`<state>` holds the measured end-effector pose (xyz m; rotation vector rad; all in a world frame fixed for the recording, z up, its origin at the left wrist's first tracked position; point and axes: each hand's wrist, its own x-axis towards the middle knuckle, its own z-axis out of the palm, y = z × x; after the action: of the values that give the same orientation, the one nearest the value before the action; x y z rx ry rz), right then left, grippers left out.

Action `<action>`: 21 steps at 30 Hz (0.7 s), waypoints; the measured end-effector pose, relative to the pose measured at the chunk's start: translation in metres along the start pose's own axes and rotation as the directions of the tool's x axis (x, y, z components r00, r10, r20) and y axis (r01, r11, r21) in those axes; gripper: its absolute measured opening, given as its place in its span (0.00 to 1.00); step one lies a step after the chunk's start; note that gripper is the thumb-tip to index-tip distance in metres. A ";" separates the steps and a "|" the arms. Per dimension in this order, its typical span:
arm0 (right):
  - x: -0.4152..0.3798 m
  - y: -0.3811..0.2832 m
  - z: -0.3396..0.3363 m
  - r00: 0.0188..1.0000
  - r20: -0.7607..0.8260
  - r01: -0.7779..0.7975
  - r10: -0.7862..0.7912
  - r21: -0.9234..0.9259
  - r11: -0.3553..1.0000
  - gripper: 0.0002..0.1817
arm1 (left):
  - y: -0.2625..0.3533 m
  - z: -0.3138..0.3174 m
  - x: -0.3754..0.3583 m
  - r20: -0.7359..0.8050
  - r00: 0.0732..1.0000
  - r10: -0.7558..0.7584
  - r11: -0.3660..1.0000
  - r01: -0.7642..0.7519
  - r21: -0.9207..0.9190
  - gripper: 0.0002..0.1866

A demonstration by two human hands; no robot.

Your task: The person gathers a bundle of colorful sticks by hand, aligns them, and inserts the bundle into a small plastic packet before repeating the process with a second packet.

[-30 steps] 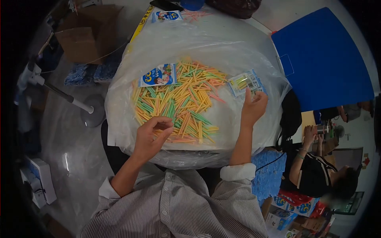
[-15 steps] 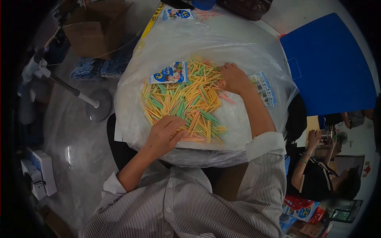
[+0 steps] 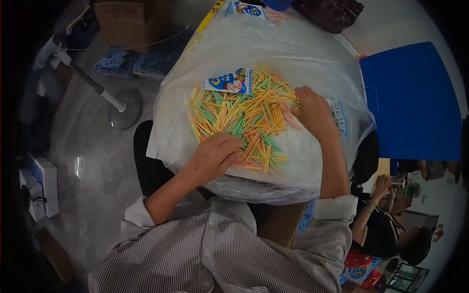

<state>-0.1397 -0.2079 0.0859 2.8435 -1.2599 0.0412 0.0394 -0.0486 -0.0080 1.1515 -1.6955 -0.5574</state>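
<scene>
A heap of thin candy sticks in yellow, green and pink lies on a clear plastic sheet spread over the table. My left hand rests at the heap's near edge, fingers curled and thumb drawn in around some sticks. At the right side of the heap, my right hand is closed on a small bunch of sticks whose ends show at the fingertips. A blue and white printed packet lies on the far left part of the heap. More printed packets are partly hidden behind my right hand.
Beyond the sheet sit another packet, some loose pink sticks and a dark red bag. A blue board stands on the right. Left are a fan stand and a cardboard box. A co-worker sits at right.
The view has shifted, so the table appears farther right and slightly higher. My right hand has drawn back a little from the heap with stick ends now showing in it; my left hand stays at the near edge.
</scene>
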 end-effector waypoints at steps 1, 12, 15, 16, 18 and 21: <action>-0.003 -0.013 -0.003 1.000 0.030 -0.006 0.005 0.052 0.999 0.14 | 0.000 0.000 0.000 0.001 1.000 -0.007 1.000 0.007 -0.001 0.09; -0.024 -0.050 0.008 0.997 -0.070 0.020 0.026 0.581 0.813 0.18 | 0.004 -0.009 -0.003 -0.067 0.997 -0.032 0.999 0.031 -0.016 0.09; -0.051 -0.046 0.014 0.967 -0.061 -0.133 0.245 0.702 0.700 0.13 | 0.010 -0.020 -0.004 -0.143 0.987 -0.069 0.997 0.071 0.012 0.08; -0.060 -0.046 0.023 0.970 -0.040 -0.145 0.241 0.703 0.697 0.13 | 0.012 -0.023 -0.004 -0.134 0.988 -0.073 0.997 0.074 0.007 0.08; -0.066 -0.047 0.031 0.969 -0.018 -0.163 0.247 0.707 0.688 0.13 | 0.014 -0.024 -0.003 -0.148 0.984 -0.104 0.994 0.109 0.028 0.07; -0.063 -0.060 0.038 0.978 -0.004 -0.147 0.208 0.692 0.707 0.13 | 0.020 -0.017 -0.004 -0.062 0.990 -0.126 0.992 0.126 -0.007 0.06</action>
<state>-0.1373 -0.1230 0.0447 3.2108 -1.8079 0.7975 0.0457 -0.0341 0.0130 1.2674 -1.5765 -0.5957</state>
